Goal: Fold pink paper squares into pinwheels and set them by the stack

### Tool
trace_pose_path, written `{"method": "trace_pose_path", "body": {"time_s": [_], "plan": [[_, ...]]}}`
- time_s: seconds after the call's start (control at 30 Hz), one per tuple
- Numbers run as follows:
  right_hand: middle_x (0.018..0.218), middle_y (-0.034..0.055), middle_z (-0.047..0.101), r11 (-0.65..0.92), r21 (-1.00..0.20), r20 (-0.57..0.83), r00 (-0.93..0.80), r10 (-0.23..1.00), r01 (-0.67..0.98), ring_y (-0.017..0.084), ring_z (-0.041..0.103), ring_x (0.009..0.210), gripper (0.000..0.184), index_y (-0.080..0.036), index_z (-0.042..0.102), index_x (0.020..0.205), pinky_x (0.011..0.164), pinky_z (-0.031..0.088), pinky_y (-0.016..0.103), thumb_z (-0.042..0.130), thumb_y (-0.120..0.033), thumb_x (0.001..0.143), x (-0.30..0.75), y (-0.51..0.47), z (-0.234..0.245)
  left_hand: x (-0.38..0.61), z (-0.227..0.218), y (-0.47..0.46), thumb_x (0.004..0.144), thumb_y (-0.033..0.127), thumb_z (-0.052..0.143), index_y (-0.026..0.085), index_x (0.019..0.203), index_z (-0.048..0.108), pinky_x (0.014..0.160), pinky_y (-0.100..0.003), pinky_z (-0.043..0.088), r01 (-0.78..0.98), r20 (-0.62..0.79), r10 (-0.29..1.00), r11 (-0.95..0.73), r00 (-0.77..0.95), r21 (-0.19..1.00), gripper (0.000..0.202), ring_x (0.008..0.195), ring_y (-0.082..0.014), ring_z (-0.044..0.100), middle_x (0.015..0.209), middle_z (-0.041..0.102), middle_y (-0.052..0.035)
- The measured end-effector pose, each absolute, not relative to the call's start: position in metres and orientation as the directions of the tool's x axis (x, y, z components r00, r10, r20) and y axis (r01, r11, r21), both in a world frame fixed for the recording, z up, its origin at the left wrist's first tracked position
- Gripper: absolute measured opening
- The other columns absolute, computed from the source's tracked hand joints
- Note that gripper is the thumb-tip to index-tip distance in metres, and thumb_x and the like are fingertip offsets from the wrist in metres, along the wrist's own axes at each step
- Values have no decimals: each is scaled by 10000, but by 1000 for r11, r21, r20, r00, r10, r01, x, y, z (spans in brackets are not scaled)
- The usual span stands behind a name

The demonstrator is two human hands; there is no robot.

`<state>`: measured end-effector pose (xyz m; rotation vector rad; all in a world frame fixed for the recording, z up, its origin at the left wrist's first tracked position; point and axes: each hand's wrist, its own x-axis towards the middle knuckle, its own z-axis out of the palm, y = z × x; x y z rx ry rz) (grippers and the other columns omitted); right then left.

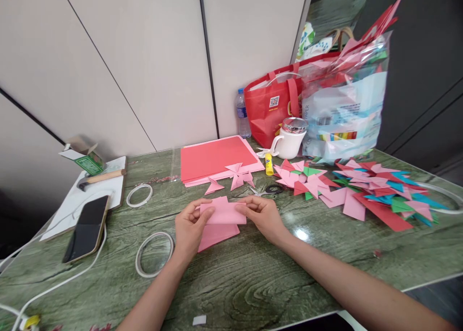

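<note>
Phone (pixel 88 229) left of held paper (pixel 223 215) — mug (pixel 290 144) behind, right.

Some stuff's blocked or cropped, lol
Folded pink paper (pixel 222 214) covers part of the pink sheet (pixel 218 236) beneath; red bag (pixel 263 121) overlaps the bottle (pixel 241 112); near edge chops both forearms (pixel 155 292); white cable (pixel 60 283) runs off left; fine print (pixel 343 111) on the clear bag (pixel 356 121) is too tiny to read.

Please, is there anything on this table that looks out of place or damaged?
Perhaps the hammer on the white board at the left: it seems an odd tool near folded pink paper. The green box behind it is open, but not clearly damaged.
</note>
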<state>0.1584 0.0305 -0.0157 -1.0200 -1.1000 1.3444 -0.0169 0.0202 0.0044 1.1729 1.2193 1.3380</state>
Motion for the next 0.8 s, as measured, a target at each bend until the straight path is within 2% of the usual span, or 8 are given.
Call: {"method": "trace_pose_path", "body": {"time_s": [0.3,0.53,0.7,0.8], "plan": [[594,-32,543,38,-993,55,-157,986,-114,90,475,533,202,-160,579,684,501,357,214,657,-347,682,159,33,-17,-16,8,20,637,310,707,146,800,632,412,-150,284,24,70,994,-69,-84,997,242,404,-51,392,452,505,66],[729,16,615,62,-996,76,-238,968,-65,128,547,665,185,-155,628,744,623,422,251,646,-334,701,160,33,-17,-17,5,21,665,306,677,143,815,626,449,-175,300,128,52,998,-57,39,990,227,442,-65,405,524,532,40],[697,12,615,108,-994,105,-285,953,-4,127,537,626,192,-158,634,725,584,411,246,629,-349,720,160,34,-21,-16,2,19,695,284,653,142,814,632,414,-180,181,200,92,992,-108,90,974,186,411,-47,253,442,334,87],[665,8,607,142,-989,124,-300,946,39,123,524,603,186,-155,630,698,566,398,242,616,-337,732,160,33,-21,-15,2,19,690,276,657,141,813,644,396,-182,159,217,95,989,-117,110,969,183,390,-44,223,421,281,98]]}}
